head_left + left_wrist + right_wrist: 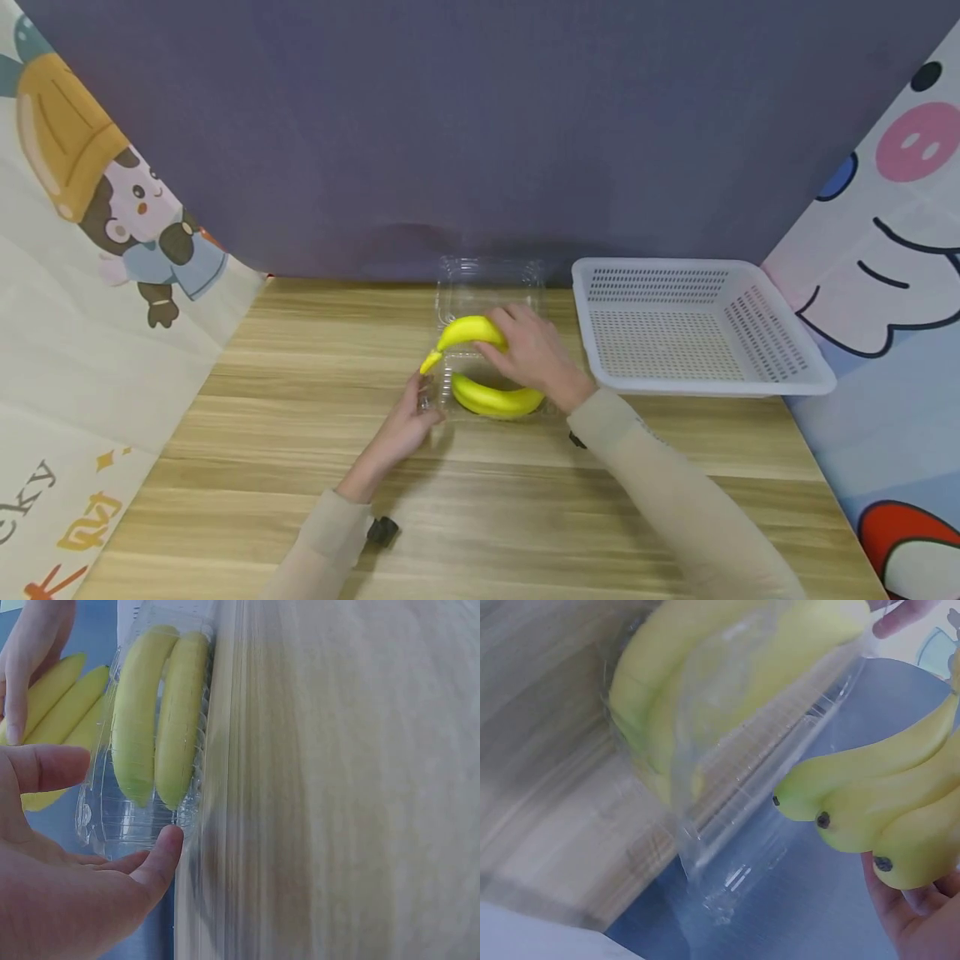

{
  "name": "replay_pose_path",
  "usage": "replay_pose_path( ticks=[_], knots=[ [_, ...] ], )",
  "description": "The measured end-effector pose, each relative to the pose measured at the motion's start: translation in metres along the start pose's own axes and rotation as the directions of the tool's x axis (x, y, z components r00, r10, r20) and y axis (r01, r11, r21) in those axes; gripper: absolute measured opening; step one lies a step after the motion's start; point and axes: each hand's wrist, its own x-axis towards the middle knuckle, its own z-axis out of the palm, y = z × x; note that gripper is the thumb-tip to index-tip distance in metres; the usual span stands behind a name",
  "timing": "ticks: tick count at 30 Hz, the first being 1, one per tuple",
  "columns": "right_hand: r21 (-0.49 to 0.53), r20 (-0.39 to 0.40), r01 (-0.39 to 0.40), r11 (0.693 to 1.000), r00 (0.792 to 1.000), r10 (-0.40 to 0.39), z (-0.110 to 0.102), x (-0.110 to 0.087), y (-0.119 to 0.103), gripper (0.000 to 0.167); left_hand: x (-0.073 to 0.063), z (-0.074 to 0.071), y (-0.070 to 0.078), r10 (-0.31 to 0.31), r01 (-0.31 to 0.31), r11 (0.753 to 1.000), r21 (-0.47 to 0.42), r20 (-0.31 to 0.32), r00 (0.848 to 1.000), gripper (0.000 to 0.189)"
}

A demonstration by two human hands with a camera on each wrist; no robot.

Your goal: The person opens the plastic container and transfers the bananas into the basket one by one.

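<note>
My right hand (528,346) grips a bunch of yellow bananas (471,331), holding it above a clear plastic clamshell box (97,825). The bunch's stem points left, and several blunt dark tips show in the right wrist view. Inside the box lie other bananas (497,398), two of them visible through its wall in the left wrist view. At the box's left end is my left hand (401,425), its thumb and fingers spread, a fingertip touching or very near the plastic. The box's lid (487,283) stands raised at the back.
To the right of the box sits a white perforated basket (708,388) on the wooden table (480,517). A dark blue-grey panel (480,133) rises behind the table. Cartoon-printed sheets flank both sides.
</note>
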Motion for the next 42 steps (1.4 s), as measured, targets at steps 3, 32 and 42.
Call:
replay_pose_path(
  ticks=[3, 32, 42],
  knots=[
    [-0.013, -0.023, 0.005, 1.0, 1.0, -0.005, -0.006, 0.0, 0.0, 0.048, 0.0, 0.0, 0.0, 0.003, -0.003, 1.0, 0.007, 0.003, 1.0, 0.087],
    [0.024, -0.149, -0.002, 1.0, 0.989, 0.005, -0.049, -0.004, 0.008, 0.046, 0.001, -0.001, -0.002, 0.026, -0.027, 1.0, 0.003, 0.008, 1.0, 0.089],
    [0.056, -0.19, -0.008, 0.998, 0.982, 0.018, -0.059, -0.011, 0.013, 0.048, 0.001, -0.001, -0.003, 0.035, -0.035, 0.999, 0.014, 0.004, 0.999, 0.089]
  ],
)
